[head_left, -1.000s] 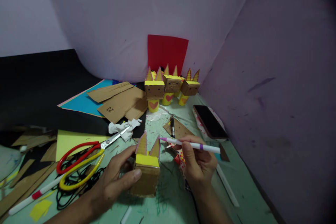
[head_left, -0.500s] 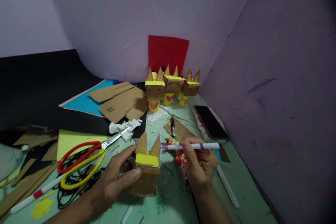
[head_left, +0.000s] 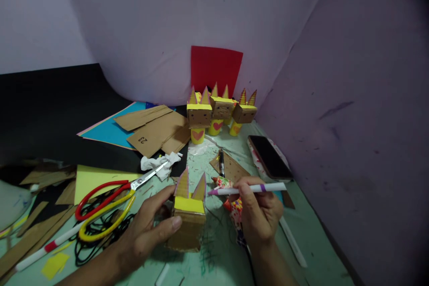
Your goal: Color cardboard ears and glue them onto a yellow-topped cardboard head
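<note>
My left hand [head_left: 152, 221] is closed around the left side of a small cardboard box [head_left: 187, 228], its thumb on the front face. The box has a yellow top and two pointed cardboard ears [head_left: 199, 187] edged in purple. In my right hand [head_left: 259, 208] is a white marker with a purple band [head_left: 264, 187], gripped like a pen. Its purple tip points left, just beside the right ear, with a small gap. Some fingers of both hands are hidden.
Scissors [head_left: 106, 210] with red and yellow handles lie on black cord at left. Cardboard pieces [head_left: 157, 132] sit behind. Several eared box figures [head_left: 199, 118] stand at the back, before red paper [head_left: 216, 68]. A phone [head_left: 270, 156], black pen [head_left: 221, 163] and patterned glue gun [head_left: 235, 214] lie rightward.
The marker and my right hand have shifted slightly right, opening a small gap from the ear's edge. My left hand still holds the box in nearly the same place.
</note>
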The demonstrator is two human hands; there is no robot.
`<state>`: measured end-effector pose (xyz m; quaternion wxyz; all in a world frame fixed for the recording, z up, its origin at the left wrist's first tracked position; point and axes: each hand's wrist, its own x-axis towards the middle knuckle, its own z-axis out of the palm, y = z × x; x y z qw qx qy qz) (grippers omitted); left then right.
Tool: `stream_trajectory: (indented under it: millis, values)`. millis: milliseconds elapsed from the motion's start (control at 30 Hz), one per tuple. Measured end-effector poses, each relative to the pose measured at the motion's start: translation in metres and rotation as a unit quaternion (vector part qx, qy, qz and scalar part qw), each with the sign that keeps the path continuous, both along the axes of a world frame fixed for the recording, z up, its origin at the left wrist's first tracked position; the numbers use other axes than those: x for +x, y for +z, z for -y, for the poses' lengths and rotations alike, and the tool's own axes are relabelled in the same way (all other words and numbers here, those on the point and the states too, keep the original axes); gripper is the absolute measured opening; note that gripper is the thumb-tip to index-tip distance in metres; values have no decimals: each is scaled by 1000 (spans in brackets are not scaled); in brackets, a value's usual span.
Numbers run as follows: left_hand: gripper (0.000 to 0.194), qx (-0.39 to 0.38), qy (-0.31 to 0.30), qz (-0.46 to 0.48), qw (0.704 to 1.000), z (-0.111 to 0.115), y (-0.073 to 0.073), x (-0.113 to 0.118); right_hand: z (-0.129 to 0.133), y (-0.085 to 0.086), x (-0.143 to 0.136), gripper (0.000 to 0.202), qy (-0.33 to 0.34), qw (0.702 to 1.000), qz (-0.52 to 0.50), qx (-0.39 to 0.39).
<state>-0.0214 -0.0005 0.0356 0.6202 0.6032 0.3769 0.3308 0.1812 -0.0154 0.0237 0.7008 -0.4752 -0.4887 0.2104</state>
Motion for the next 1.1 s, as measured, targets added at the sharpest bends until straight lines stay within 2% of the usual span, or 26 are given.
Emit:
stream_trajectory:
  millis: [133, 367, 567, 700, 900, 1100]
  values:
    - [61, 17, 7, -18, 1000, 0, -4, -2, -1, -1, -4, 10, -5, 999, 16, 41]
    - [62, 35, 1, -28, 999, -1, -4, -2, 0, -9, -6, 8, -1, 998, 40, 42]
    - [60, 24, -4, -17, 1000, -1, -3, -1, 2, -3, -10, 11, 22, 996, 83, 16]
    - [60, 14, -16, 10, 1000, -1, -2, -1, 5, -5, -11, 12, 53, 994, 90, -13]
    - [60, 27, -16, -31, 999, -3, -3, -4, 2, -12, -8, 10, 12, 999, 35, 38]
    - [58, 40, -24, -21, 999, -3, -2, -4, 3, -5, -11, 13, 44, 997, 68, -1]
